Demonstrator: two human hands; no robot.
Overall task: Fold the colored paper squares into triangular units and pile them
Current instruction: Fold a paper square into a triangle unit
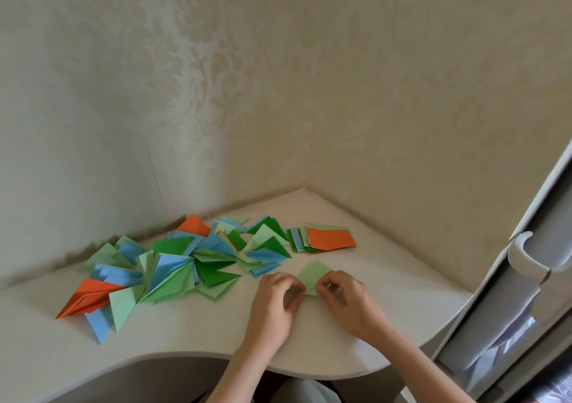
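Pale green paper between my fingertips on the desk

My left hand (274, 297) and right hand (348, 297) pinch the near edge of the light green paper (313, 277), which lies flat beyond my curled fingers, beside the pile of folded units (173, 266).

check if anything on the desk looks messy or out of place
Nothing is damaged. The folded units lie scattered in a loose sprawl across the desk rather than in a tidy pile, and the stack of squares is fanned askew. Both hands, left and right, pinch a light green sheet.
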